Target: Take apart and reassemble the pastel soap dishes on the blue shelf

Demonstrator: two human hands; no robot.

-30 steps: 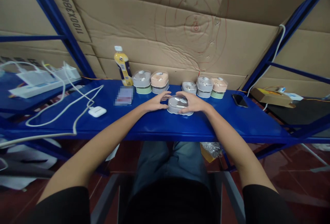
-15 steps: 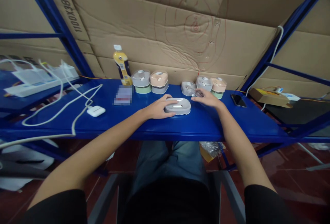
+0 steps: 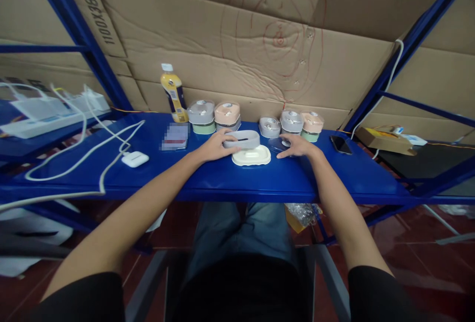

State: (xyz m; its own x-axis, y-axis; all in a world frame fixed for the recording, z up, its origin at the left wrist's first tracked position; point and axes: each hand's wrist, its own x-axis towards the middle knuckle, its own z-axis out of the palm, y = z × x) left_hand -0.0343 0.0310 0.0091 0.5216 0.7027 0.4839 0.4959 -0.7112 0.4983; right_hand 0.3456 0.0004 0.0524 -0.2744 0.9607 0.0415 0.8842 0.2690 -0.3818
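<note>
My left hand (image 3: 219, 146) grips the left end of a grey oval tray (image 3: 247, 139) with a dark slot in its floor, holding it raised and a little behind a cream oval base (image 3: 252, 156). That base lies on the blue table (image 3: 208, 176), its raised centre facing up. My right hand (image 3: 295, 146) is to the right of the base, thumb and fingers apart. Under and beside its fingers is a clear plastic lid (image 3: 275, 145), low on the table; whether the fingertips touch it I cannot tell.
Lidded boxes in grey (image 3: 201, 112), peach (image 3: 227, 113) and green stand stacked along the back, with more grey (image 3: 269, 127) and peach (image 3: 312, 121) ones further right. A yellow bottle (image 3: 173, 93), white case (image 3: 135, 159), cable (image 3: 102, 183) and phone (image 3: 340, 145) surround the work area.
My left hand has lifted the grey tray off, back and to the left, uncovering the cream base. The clear lid has been lowered to the table and my right hand's fingers have spread.
</note>
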